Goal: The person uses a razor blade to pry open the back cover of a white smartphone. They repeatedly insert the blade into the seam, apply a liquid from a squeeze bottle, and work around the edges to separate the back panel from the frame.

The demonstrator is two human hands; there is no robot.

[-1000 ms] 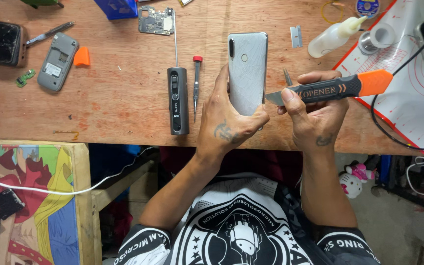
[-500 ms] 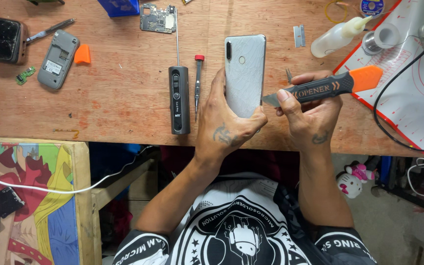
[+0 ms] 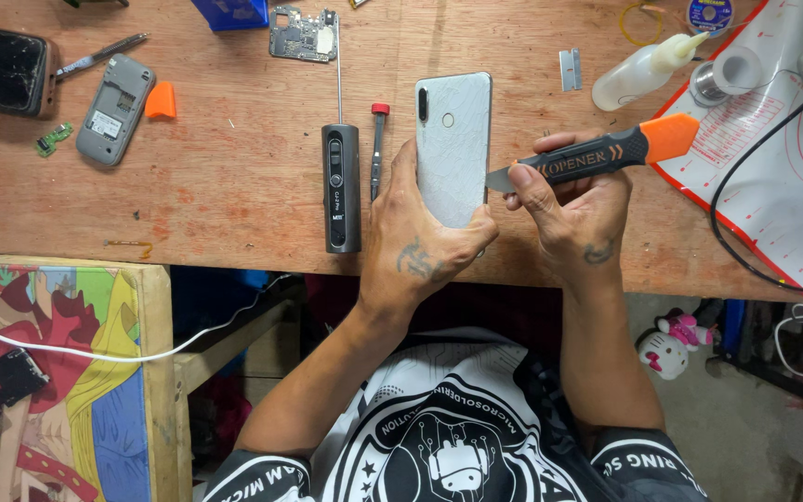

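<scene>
We hold the white phone (image 3: 454, 149) back side up over the near edge of the wooden bench (image 3: 234, 186), our left hand (image 3: 425, 246) wrapped around its lower end, thumb on one side and fingers on the other, clamped tight so that it cannot twist. Our right hand (image 3: 573, 200) is closed around the black and orange opening tool (image 3: 597, 158), gripping it close to the blade so the thin metal tip sits right at the phone's right edge, where the back cover meets the frame; that short grip looks meant to give fine control over the push. The cover's pale surface shows fine lines, possibly cracks, though we cannot say for sure. Just left of the phone lie a slim red-capped screwdriver (image 3: 378, 149) and a dark electric screwdriver (image 3: 340, 186), set parallel and within easy reach. Further off rest a grey phone shell (image 3: 115, 110), an orange pick (image 3: 161, 100), a bare circuit board (image 3: 303, 33) and a squeeze bottle (image 3: 641, 72) by the red-edged work mat (image 3: 773, 177).
</scene>
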